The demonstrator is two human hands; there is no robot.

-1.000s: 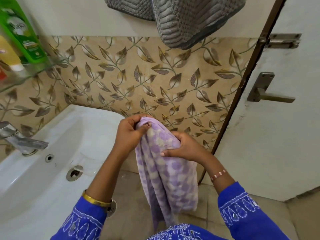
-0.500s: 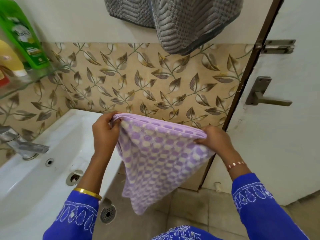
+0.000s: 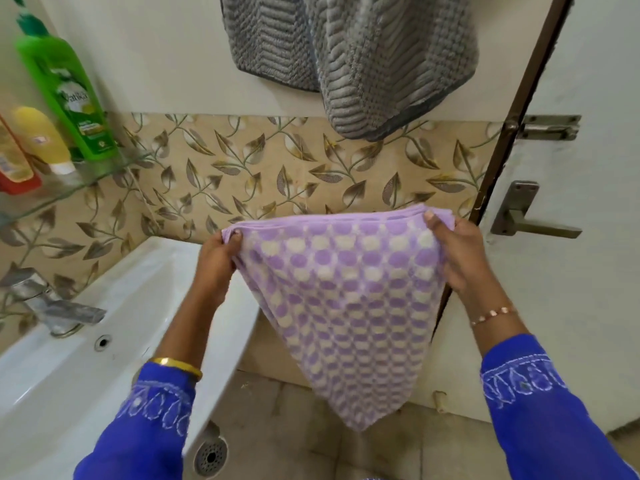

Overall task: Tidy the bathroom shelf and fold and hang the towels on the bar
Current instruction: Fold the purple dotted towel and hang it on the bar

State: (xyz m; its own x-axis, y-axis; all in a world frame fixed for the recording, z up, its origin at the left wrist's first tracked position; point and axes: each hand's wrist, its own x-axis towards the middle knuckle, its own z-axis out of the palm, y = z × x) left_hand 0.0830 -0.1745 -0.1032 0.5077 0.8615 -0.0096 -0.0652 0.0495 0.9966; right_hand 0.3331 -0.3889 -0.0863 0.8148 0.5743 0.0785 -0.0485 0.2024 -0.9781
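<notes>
Head view. I held the purple-and-white towel (image 3: 346, 306) up in front of the leaf-patterned wall tiles (image 3: 277, 168), stretched between both hands. My left hand (image 3: 216, 268) pinched the towel's upper left corner, thumb on the near side and fingers curled behind the cloth. My right hand (image 3: 457, 251) pinched the upper right corner, where several folded layers of edge showed stacked together under the thumb. The top edge ran nearly level between the two hands; the rest of the towel hung down and narrowed to a point above the floor tiles (image 3: 277, 427).

Above, a grey ribbed towel (image 3: 381, 64) hung against the wall, well apart from the purple one; I could not see what it hung from.

To the left, a glass shelf (image 3: 86, 178) carried a green bottle (image 3: 69, 95), a yellow bottle (image 3: 41, 140) and a red-capped one (image 3: 14, 168) at the frame edge. Below the shelf stood a white sink (image 3: 69, 375) with a metal tap (image 3: 52, 303). At right, a white door (image 3: 571, 271) with a metal handle (image 3: 526, 216) and latch (image 3: 547, 128).
</notes>
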